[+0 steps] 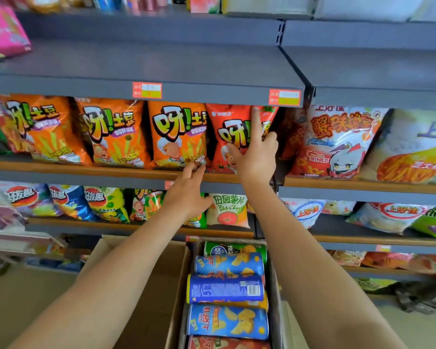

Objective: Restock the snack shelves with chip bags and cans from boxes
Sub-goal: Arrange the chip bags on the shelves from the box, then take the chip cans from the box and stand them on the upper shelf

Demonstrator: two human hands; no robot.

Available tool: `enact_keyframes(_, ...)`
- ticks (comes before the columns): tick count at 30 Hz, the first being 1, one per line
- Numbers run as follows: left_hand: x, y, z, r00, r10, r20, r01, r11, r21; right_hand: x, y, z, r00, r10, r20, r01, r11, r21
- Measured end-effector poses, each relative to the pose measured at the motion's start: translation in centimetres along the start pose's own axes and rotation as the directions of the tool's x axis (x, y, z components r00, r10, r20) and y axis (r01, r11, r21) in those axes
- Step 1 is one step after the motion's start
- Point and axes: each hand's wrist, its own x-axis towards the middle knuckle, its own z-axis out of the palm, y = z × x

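Observation:
A red chip bag (224,122) stands upright on the middle shelf (86,170), at the right end of a row of orange chip bags (176,132). My right hand (254,157) holds the red bag: the index finger points up along its front, the thumb lies on its face, and the other fingers curl at its right edge. My left hand (189,192) reaches up with relaxed fingers that touch the bottom corner of the nearest orange bag. Below my arms, an open cardboard box (180,285) holds several chip cans (227,288) lying on their sides.
The grey shelf above (161,69) is bare apart from a pink bag (5,28) at its left end. White and red chip bags (337,142) fill the bay to the right. More bags line the lower shelves (103,202). A second cardboard box (149,285) sits left of the cans.

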Motion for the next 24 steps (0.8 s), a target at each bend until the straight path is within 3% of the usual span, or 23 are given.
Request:
enact_keyframes(4, -0.2, -0.1, 0.0, 1.000, 0.011, 0.008, -0.011, 1.000, 0.005, 1.3, -0.3, 0.0, 0.991, 0.030, 0.129, -0.025, 0.999, -0.043)
enact_keyframes(7, -0.3, -0.1, -0.2, 1.000, 0.004, 0.031, -0.005, 1.000, 0.013, 0.7, -0.2, -1.2, 0.980, 0.008, 0.201, -0.035, 0.991, 0.132)
enact_keyframes(9, -1.1, -0.2, -0.2, 0.999, 0.005, 0.047, -0.004, 1.000, -0.003, -1.2, 0.2, -2.5, 0.992, -0.011, 0.128, -0.023, 0.965, 0.263)
enact_keyframes(12, -4.0, -1.1, 1.6, 1.000, 0.011, 0.006, -0.011, 0.998, -0.068, -6.1, 1.8, -3.8, 0.997, -0.005, -0.079, 0.029, 0.950, 0.310)
enact_keyframes(13, -5.2, -1.6, 2.7, 1.000, 0.003, 0.001, -0.003, 0.995, -0.095, -8.0, 2.6, -3.7, 0.999, -0.004, -0.053, 0.020, 0.953, 0.303)
enact_keyframes(15, -7.8, -3.3, 6.0, 0.998, -0.060, 0.033, 0.065, 0.982, -0.178, -12.2, 5.0, -2.9, 0.984, 0.003, 0.177, -0.047, 0.967, 0.249)
enact_keyframes(16, -8.8, -4.3, 7.6, 0.992, -0.106, 0.074, 0.119, 0.969, -0.214, -14.1, 6.2, -2.2, 0.939, -0.005, 0.344, -0.070, 0.976, 0.205)
enact_keyframes(18, -11.4, -5.9, 11.2, 0.955, -0.207, 0.212, 0.260, 0.928, -0.266, -18.5, 8.9, -0.4, 0.752, -0.017, 0.659, -0.025, 0.998, 0.055)
enact_keyframes(20, -14.0, -7.1, 14.2, 0.911, -0.277, 0.304, 0.374, 0.866, -0.331, -22.7, 11.3, 1.3, 0.555, 0.027, 0.831, 0.094, 0.991, -0.095)
enact_keyframes(21, -15.3, -7.5, 15.3, 0.898, -0.301, 0.319, 0.408, 0.842, -0.353, -24.6, 12.3, 1.9, 0.500, 0.049, 0.865, 0.165, 0.975, -0.150)
enact_keyframes(24, -18.4, -8.2, 17.1, 0.866, -0.338, 0.369, 0.472, 0.798, -0.375, -27.9, 14.2, 3.3, 0.489, 0.043, 0.871, 0.355, 0.903, -0.244)
